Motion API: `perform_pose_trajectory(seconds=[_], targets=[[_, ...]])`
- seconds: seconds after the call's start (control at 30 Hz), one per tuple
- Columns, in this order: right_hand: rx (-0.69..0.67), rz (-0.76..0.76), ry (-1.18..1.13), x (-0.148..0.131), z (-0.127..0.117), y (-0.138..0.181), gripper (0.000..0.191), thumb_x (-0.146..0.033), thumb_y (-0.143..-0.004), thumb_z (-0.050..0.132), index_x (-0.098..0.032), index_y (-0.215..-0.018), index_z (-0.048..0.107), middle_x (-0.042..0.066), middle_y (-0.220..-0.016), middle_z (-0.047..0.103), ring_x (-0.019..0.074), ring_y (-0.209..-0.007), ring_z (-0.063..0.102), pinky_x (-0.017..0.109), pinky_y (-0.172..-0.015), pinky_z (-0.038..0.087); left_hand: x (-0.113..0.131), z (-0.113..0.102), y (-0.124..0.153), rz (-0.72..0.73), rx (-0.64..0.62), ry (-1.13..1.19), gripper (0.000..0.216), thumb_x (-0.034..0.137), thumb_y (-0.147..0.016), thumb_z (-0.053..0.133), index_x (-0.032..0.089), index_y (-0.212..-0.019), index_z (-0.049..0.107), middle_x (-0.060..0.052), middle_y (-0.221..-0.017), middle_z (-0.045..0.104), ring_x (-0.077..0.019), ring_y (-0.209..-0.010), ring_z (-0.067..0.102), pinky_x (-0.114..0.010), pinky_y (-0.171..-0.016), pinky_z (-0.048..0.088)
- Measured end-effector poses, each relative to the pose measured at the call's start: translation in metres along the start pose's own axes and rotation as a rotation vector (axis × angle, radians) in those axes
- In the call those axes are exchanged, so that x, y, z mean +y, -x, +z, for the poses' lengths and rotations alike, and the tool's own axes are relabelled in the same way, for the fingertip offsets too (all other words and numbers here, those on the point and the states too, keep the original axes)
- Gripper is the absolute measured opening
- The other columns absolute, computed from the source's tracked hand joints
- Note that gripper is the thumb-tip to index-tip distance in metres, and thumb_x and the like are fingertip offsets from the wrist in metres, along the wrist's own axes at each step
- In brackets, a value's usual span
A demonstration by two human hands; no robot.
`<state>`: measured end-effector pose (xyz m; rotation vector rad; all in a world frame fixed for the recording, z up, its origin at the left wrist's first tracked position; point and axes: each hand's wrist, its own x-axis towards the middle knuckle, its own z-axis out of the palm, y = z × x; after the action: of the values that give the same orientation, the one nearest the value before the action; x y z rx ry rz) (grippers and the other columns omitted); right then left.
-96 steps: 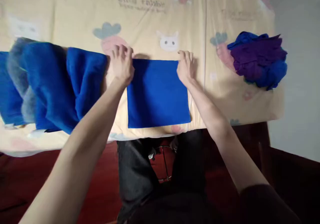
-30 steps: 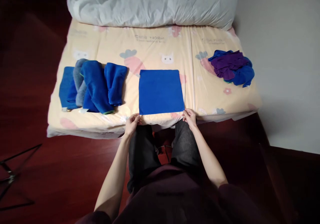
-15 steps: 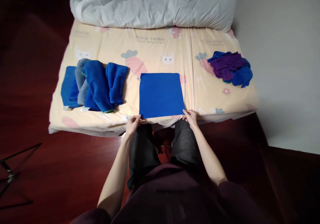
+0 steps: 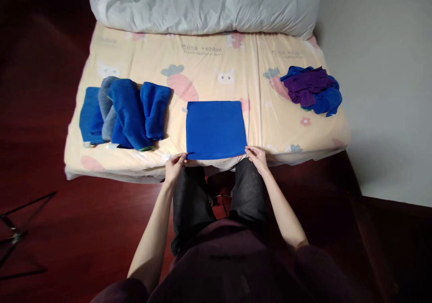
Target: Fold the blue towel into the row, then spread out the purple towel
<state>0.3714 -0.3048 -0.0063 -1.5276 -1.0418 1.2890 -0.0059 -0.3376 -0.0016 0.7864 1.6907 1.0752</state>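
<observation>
At the near edge of the bed (image 4: 101, 159), just below the middle of the frame, a flat blue cloth (image 4: 216, 129) lies folded into a near-square, its bottom edge right along the mattress edge. The left hand (image 4: 174, 165) pinches the cloth's lower left corner and the right hand (image 4: 257, 156) pinches the lower right corner — each grip is closed on a corner, thumb and fingers meeting over the hem, though the fingertips are too small to show how much fabric sits between them. From both grips the whole cloth stretches away toward the top of the frame, so its free far edge lies straight ahead of the hands; the two sides run slightly longer than the width, and neither hand is nearer than the other, since they sit level at opposite corners. A small pale tag (image 4: 184, 110) shows at the upper left corner. To the left in the frame, close beside the cloth but apart from it, is a row of rolled blue and grey towels (image 4: 126, 114); well apart at the right is a loose heap of purple and blue cloths (image 4: 312, 89). A grey duvet (image 4: 202, 6) is bunched across the top. How many layers the cloth has cannot be made out — its underside and the bed edge below it are hidden by the person's knees.
</observation>
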Motion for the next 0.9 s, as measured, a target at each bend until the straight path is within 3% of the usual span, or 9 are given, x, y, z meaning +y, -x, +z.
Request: perform_pose_trajectory(seconds=[0.13, 0.23, 0.33, 0.53, 0.7, 0.9], targets=[[-0.063, -0.019, 0.033, -0.004, -0.004, -0.011, 0.062, -0.048, -0.055, 0.102, -0.018, -0.106, 0.082, -0.001, -0.074, 0.067, 0.0154, -0.068, 0.059, 0.031, -0.069, 0.054, 0.007, -0.002, -0.008, 0.016, -0.028, 0.026, 0.068, 0.068, -0.061, 0.092, 0.016, -0.101, 0.079, -0.009, -0.090, 0.077, -0.0244, -0.088, 0.072, -0.034, -0.079, 0.058], [-0.032, -0.100, 0.128, -0.003, -0.005, -0.021, 0.046, -0.049, -0.064, 0.098, -0.017, -0.094, 0.081, 0.000, -0.075, 0.065, 0.0148, -0.067, 0.056, 0.032, -0.069, 0.053, 0.006, -0.001, -0.014, 0.054, -0.065, 0.020, 0.066, 0.058, -0.056, 0.099, 0.015, -0.102, 0.078, -0.009, -0.093, 0.078, -0.0242, -0.090, 0.074, -0.036, -0.087, 0.059], [0.036, -0.215, 0.275, -0.002, -0.003, -0.033, 0.038, -0.053, -0.073, 0.093, -0.019, -0.083, 0.077, 0.003, -0.082, 0.064, 0.0158, -0.071, 0.054, 0.033, -0.071, 0.053, 0.004, 0.002, -0.025, 0.096, -0.060, -0.024, 0.057, 0.055, -0.063, 0.094, 0.015, -0.100, 0.079, -0.007, -0.087, 0.076, -0.0220, -0.084, 0.072, -0.035, -0.086, 0.060], [0.058, -0.234, 0.290, 0.001, 0.007, -0.052, 0.041, -0.057, -0.082, 0.084, -0.019, -0.090, 0.071, 0.014, -0.119, 0.073, 0.0221, -0.099, 0.069, 0.033, -0.080, 0.059, 0.000, 0.010, -0.050, 0.132, 0.105, -0.113, 0.043, 0.052, -0.072, 0.084, 0.016, -0.094, 0.075, -0.006, -0.085, 0.070, -0.0205, -0.084, 0.069, -0.032, -0.081, 0.059], [0.020, -0.165, 0.126, 0.010, 0.011, -0.062, 0.049, -0.064, -0.077, 0.086, -0.022, -0.092, 0.067, 0.006, -0.090, 0.074, 0.0213, -0.087, 0.072, 0.035, -0.086, 0.061, -0.004, 0.012, -0.057, 0.144, 0.054, -0.065, 0.049, 0.061, -0.072, 0.080, 0.018, -0.094, 0.068, -0.005, -0.085, 0.068, -0.0185, -0.078, 0.064, -0.030, -0.073, 0.058], [0.051, -0.202, 0.058, 0.018, 0.013, -0.069, 0.062, -0.078, -0.069, 0.087, -0.022, -0.088, 0.069, 0.002, -0.071, 0.069, 0.0198, -0.070, 0.068, 0.034, -0.071, 0.059, -0.007, 0.014, -0.057, 0.272, 0.070, -0.091, 0.053, 0.069, -0.073, 0.079, 0.021, -0.093, 0.064, -0.007, -0.089, 0.072, -0.0206, -0.080, 0.070, -0.029, -0.067, 0.059]])
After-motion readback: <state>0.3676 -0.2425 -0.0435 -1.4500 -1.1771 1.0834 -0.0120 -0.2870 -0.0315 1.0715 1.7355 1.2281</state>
